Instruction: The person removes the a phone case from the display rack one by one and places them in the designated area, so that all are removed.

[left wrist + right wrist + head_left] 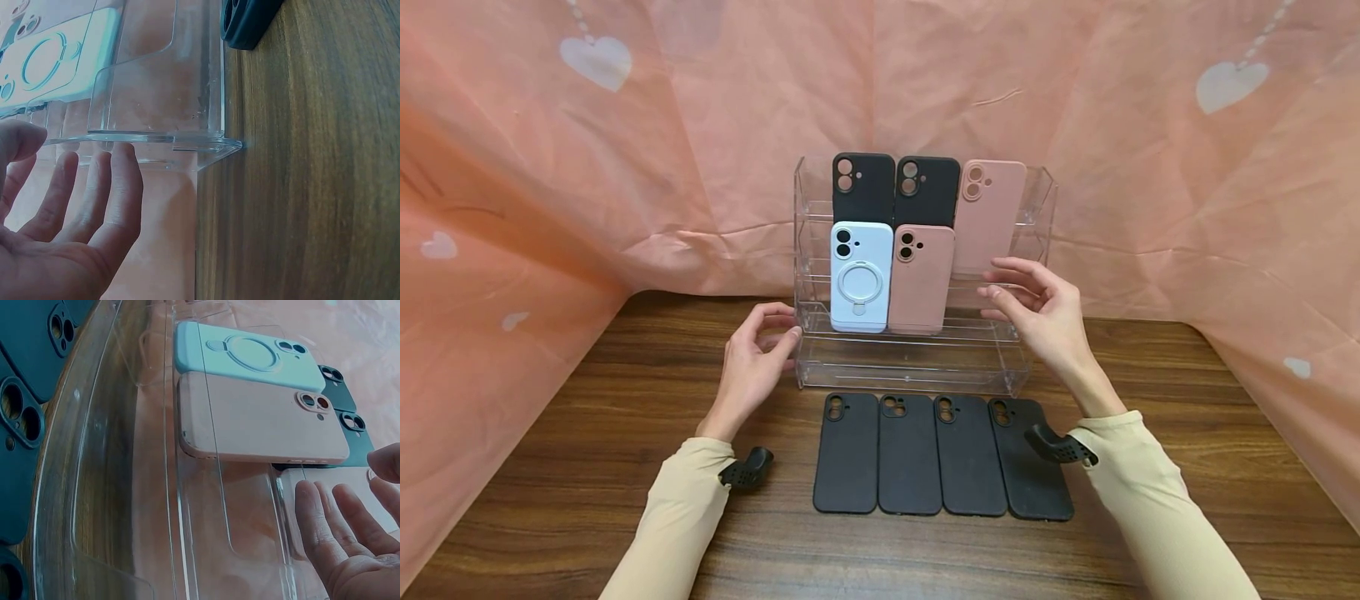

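A clear acrylic tiered rack [917, 379] stands on the table with phone cases upright in it. Two black cases [862, 193] and a pink case [988, 221] are on the upper tier. In front of them lean a white case with a ring [860, 308] and a second pink case [922, 283]. My left hand [752, 354] is at the rack's left side, fingers loosely bent, fingertips right at the side panel. My right hand [1045, 308] hovers with spread, relaxed fingers before the lower part of the upper pink case, holding nothing.
Several black phone cases [846, 454] lie flat in a row on the wooden table [760, 550], just in front of the rack. A pink cloth [700, 167] with white hearts hangs behind and on both sides.
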`<state>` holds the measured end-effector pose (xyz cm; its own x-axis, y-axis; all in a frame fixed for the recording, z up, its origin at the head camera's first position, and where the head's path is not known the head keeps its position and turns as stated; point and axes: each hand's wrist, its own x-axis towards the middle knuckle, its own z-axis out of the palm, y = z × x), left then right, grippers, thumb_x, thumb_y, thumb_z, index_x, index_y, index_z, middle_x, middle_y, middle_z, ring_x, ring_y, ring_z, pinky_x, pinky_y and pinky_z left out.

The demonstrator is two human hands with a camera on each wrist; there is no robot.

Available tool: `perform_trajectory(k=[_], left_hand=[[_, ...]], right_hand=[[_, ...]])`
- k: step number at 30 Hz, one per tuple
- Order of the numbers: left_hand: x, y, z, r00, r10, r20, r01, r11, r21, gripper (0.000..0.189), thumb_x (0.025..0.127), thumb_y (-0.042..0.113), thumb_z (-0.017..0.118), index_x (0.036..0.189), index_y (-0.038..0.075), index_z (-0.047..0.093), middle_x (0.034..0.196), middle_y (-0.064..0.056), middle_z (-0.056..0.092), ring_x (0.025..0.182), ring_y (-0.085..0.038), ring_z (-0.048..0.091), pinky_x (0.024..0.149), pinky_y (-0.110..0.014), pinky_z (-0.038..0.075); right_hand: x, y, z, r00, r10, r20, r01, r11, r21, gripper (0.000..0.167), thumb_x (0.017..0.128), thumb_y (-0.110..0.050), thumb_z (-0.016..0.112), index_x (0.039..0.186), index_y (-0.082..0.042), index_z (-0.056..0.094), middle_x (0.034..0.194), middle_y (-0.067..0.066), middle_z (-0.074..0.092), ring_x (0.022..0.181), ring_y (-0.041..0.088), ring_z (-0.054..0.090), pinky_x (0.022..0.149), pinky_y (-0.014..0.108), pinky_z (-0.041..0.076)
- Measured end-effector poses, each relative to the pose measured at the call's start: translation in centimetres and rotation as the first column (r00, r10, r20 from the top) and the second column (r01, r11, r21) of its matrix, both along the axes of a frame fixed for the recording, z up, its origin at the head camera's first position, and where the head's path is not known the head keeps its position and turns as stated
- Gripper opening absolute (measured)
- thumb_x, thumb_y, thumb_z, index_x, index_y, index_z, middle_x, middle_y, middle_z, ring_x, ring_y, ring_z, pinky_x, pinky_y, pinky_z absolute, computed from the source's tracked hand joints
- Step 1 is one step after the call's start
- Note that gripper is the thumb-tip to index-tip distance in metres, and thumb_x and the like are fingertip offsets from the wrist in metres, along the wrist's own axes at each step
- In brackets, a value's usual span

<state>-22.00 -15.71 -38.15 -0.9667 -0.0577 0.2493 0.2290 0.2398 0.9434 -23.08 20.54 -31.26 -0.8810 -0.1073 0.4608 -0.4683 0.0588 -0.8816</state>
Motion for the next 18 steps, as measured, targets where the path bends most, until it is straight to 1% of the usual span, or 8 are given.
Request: perform_trajectory(k=[3, 7, 12, 18], left_hand=[[0.0, 0.0, -0.1, 1.000, 0.001, 0.001, -0.001, 1.000, -0.004, 0.027, 0.098, 0.015, 0.068, 0.124, 0.011, 0.061, 0.122, -0.015, 0.068, 0.107, -0.032, 0.073, 0.072, -0.043, 0.066], [-0.1, -0.1, -0.1, 1.000, 0.003, 0.001, -0.003, 1.000, -0.003, 0.027, 0.099, 0.014, 0.067, 0.124, 0.012, 0.061, 0.122, -0.015, 0.068, 0.107, -0.033, 0.073, 0.072, -0.044, 0.066], [0.0, 0.0, -0.1, 1.000, 0.001, -0.002, -0.001, 1.000, -0.002, 0.027, 0.099, 0.014, 0.067, 0.124, 0.012, 0.061, 0.122, -0.015, 0.068, 0.107, -0.033, 0.073, 0.071, -0.039, 0.066], [0.0, 0.0, -0.2, 1.000, 0.002, -0.020, -0.002, 1.000, 0.002, 0.026, 0.098, 0.014, 0.068, 0.123, 0.014, 0.061, 0.121, -0.014, 0.069, 0.105, -0.031, 0.074, 0.071, -0.042, 0.066]], right_hand=[[-0.2, -0.4, -0.1, 1.000, -0.006, 0.003, 0.006, 1.000, -0.001, 0.041, 0.096, 0.003, 0.066, 0.134, 0.013, 0.055, 0.114, 0.012, 0.072, 0.096, 0.011, 0.076, 0.076, 0.031, 0.065], [-0.5, -0.9, -0.2, 1.000, -0.014, 0.021, 0.014, 1.000, -0.007, 0.041, 0.095, 0.003, 0.066, 0.133, 0.012, 0.056, 0.112, 0.012, 0.071, 0.097, 0.014, 0.076, 0.076, 0.033, 0.065], [-1.0, -1.3, -0.4, 1.000, -0.020, 0.020, 0.020, 1.000, -0.008, 0.040, 0.095, 0.004, 0.066, 0.133, 0.012, 0.056, 0.111, 0.012, 0.072, 0.096, 0.015, 0.076, 0.076, 0.033, 0.065], [-1.7, -1.8, -0.6, 0.999, -0.029, 0.025, 0.029, 0.999, -0.016, 0.039, 0.095, 0.004, 0.066, 0.132, 0.012, 0.057, 0.111, 0.013, 0.072, 0.096, 0.015, 0.076, 0.076, 0.032, 0.065]])
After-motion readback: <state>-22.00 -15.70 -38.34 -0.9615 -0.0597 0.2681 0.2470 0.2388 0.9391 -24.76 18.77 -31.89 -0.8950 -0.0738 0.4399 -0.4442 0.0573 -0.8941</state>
